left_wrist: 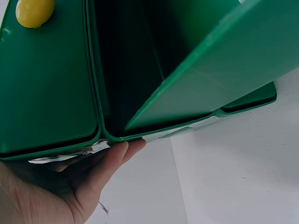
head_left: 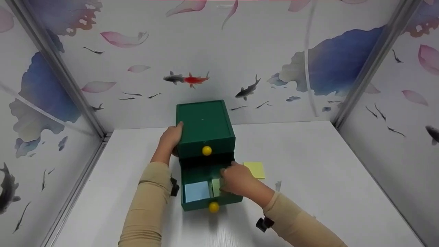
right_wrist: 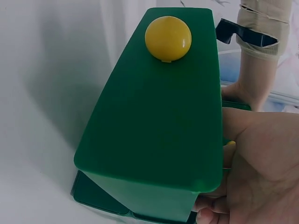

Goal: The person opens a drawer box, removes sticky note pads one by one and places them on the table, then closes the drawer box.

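Note:
A green drawer cabinet (head_left: 205, 120) with yellow knobs stands against the back wall, its lower drawer (head_left: 195, 206) pulled out. My left hand (head_left: 170, 137) rests on the cabinet's left side; in the left wrist view its fairly straight fingers (left_wrist: 110, 163) touch that side. Inside the drawer lies a light blue sticky note pad (head_left: 196, 191). Beside it is a pale green sticky note pad (head_left: 216, 187), partly covered by my right hand (head_left: 240, 176), whose curled fingers and thumb appear to pinch it. In the right wrist view the drawer front (right_wrist: 159, 112) hides the pad.
A yellow sticky note pad (head_left: 254, 170) lies on the white table (head_left: 301, 154), right of the cabinet. Printed panels (head_left: 219, 51) enclose the table at the back and both sides. The upper drawer (head_left: 192, 150) is closed above the pulled-out one.

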{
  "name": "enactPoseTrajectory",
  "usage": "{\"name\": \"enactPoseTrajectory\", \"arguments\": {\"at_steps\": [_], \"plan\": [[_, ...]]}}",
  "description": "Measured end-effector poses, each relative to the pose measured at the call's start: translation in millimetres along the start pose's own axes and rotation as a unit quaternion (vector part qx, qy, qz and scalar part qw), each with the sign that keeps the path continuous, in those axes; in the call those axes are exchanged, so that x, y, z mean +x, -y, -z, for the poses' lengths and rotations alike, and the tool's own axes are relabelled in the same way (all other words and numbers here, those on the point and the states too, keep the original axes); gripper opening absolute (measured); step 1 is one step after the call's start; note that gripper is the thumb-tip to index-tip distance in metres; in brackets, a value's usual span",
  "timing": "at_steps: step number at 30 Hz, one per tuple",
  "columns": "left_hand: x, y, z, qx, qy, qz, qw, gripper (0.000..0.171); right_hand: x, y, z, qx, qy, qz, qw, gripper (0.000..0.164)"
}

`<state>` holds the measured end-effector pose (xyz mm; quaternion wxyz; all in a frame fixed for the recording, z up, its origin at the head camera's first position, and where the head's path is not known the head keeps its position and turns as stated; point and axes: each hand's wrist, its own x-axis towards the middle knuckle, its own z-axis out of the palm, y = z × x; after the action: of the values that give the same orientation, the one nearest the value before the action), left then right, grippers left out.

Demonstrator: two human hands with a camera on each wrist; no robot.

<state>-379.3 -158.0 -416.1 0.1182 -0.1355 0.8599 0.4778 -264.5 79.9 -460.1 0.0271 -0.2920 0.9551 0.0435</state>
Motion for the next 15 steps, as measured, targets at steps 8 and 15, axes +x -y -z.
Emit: {"name": "enactPoseTrajectory", "arguments": {"at_steps": [8,15], "plan": [[-1.8,-1.3,-0.6,0.015,0.0,-0.002,0.9999,0.074,-10.7,-9.0,-2.6,0.076,-0.015,0.009,0.997,0.029],[-2.2,-3.3,-0.5,0.02,0.002,0.007,0.9998,0.073,-17.7,-18.7,-6.5,0.173,0.013,0.027,0.984,0.034]]}}
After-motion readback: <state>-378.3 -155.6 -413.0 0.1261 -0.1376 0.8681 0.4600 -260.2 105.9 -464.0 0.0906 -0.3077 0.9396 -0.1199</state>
